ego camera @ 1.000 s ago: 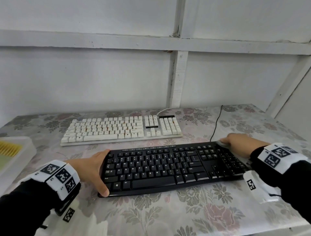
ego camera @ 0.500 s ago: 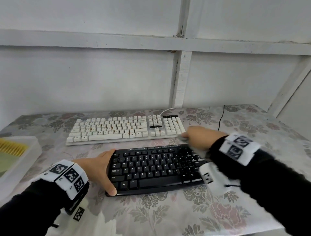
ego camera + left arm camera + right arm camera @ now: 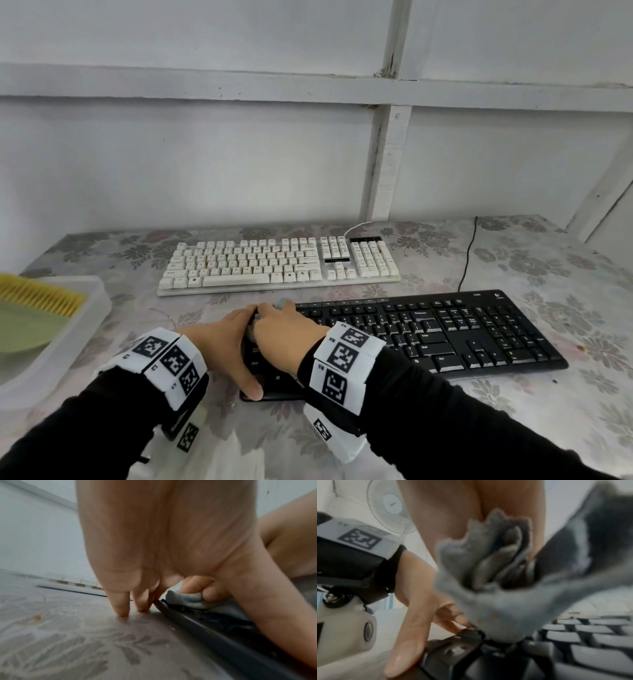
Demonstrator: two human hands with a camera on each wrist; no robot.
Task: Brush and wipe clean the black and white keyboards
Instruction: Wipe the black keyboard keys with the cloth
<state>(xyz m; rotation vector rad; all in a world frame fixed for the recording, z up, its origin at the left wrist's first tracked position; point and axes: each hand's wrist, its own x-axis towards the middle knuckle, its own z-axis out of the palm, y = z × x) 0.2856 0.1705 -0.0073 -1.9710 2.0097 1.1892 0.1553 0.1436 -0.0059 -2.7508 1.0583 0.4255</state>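
The black keyboard (image 3: 445,335) lies near me on the flowered table, and the white keyboard (image 3: 274,263) lies behind it. My left hand (image 3: 222,346) is braced against the black keyboard's left end, its fingers (image 3: 120,605) straight down on the table and the thumb at the front corner. My right hand (image 3: 287,332) rests on the keys at that same left end and grips a bunched grey-blue cloth (image 3: 488,574), which shows under its fingers as the cloth (image 3: 185,599). The black keyboard (image 3: 590,642) fills the lower right of the right wrist view.
A translucent tray (image 3: 92,308) at the left edge holds a yellow-bristled brush (image 3: 41,298) and something green. A black cable (image 3: 467,260) runs from the black keyboard toward the wall. The white wall stands close behind the white keyboard.
My right hand has swept the cloth leftward across the black keyboard, from its right end to its left end beside my left hand. The left hand has stayed at the left edge.
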